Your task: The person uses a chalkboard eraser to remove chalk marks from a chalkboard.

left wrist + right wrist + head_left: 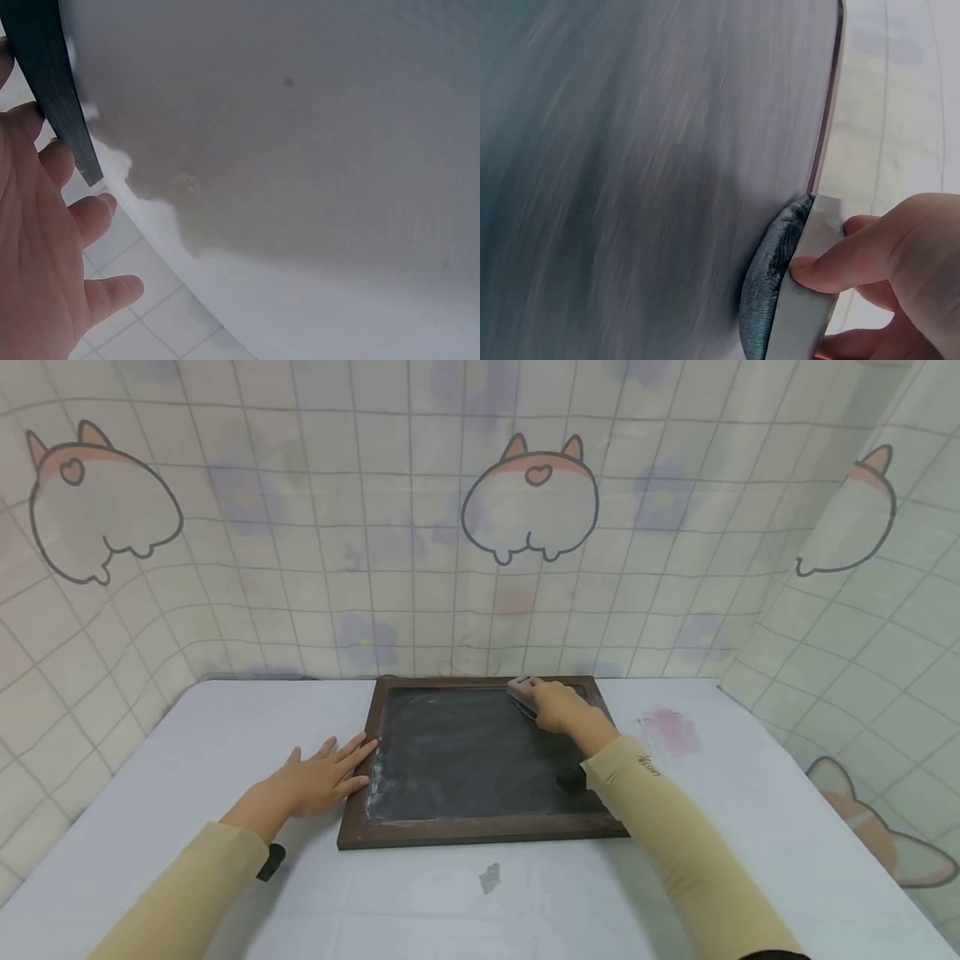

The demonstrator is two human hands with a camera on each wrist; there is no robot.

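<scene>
A small blackboard (465,760) in a brown wooden frame lies flat on the white table. My right hand (558,703) grips a chalkboard eraser (521,692) at the board's far edge, right of its middle. In the right wrist view the eraser (802,285) shows a grey back and a dark felt pad against the board's surface, with my thumb pressed along its back. My left hand (315,781) is spread out, its straight fingertips resting on the left side of the frame. Pale chalk smears mark the board, mostly along its left edge.
White table (187,760) extends to both sides of the board. A grey-green patch (490,878) lies in front of it, and a pink stain (670,731) is to the right. A checked curtain (420,610) with cartoon animals encloses the table at the back and sides.
</scene>
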